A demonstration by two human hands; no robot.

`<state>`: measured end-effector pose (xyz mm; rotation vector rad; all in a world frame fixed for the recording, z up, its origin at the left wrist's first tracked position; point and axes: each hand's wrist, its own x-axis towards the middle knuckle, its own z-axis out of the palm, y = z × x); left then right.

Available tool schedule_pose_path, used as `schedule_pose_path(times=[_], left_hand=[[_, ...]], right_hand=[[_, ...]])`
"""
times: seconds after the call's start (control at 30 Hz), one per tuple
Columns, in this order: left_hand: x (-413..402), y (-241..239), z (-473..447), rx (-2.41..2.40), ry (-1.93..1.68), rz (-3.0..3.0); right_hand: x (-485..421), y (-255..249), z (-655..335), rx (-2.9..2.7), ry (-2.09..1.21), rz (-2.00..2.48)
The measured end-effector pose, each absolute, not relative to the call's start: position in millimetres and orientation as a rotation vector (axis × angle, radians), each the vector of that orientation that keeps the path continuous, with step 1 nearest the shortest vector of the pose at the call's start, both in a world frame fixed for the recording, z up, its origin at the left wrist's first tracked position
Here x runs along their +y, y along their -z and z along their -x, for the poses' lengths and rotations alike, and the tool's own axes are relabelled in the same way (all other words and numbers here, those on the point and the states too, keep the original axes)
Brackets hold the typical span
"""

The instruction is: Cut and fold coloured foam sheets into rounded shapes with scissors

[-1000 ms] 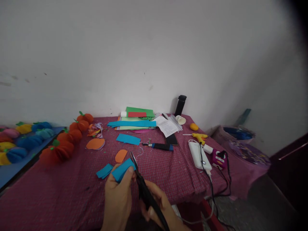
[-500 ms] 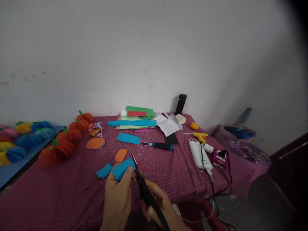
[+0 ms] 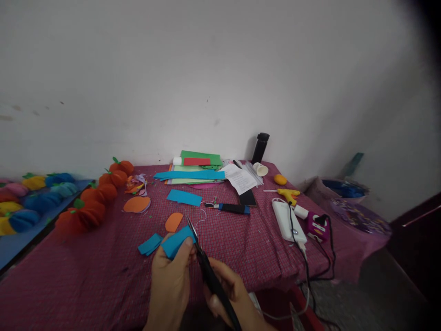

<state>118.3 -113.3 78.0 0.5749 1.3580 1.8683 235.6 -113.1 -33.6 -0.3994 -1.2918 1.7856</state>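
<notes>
Between the thumb and fingers of my left hand is a blue paper piece, held tilted above the table. My right hand grips black-handled scissors, whose blades point up and away and lie at the right edge of the blue paper. Just left of my left hand are small blue paper pieces. An orange paper cutout rests just beyond the held paper, and a larger orange cutout stack lies farther left. Another blue paper rectangle lies ahead.
Orange paper pumpkins line the left side. Stacked coloured paper, a printed sheet and a black bottle stand or lie at the back. A utility knife, yellow glue gun, white power bank and cables are to the right.
Both hands, the blue paper and the scissors keep nearly the same pose. The whole view has shifted very slightly.
</notes>
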Motion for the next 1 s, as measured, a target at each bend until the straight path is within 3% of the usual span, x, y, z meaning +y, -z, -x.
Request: schedule_pose_path(times=[0.4, 0.63, 1.0], left_hand=[[-110, -68, -110, 1.119, -1.985, -0.481], [-117, -59, -108, 1.330, -1.860, -0.574], [-120, -63, -112, 1.438, -1.823, -0.511]], right_hand=[[-115, -2, -256, -1.453, -1.990, 0.318], [-116, 17, -247, -1.381, -1.967, 0.321], [-120, 4, -240, -1.302, -1.914, 0.327]])
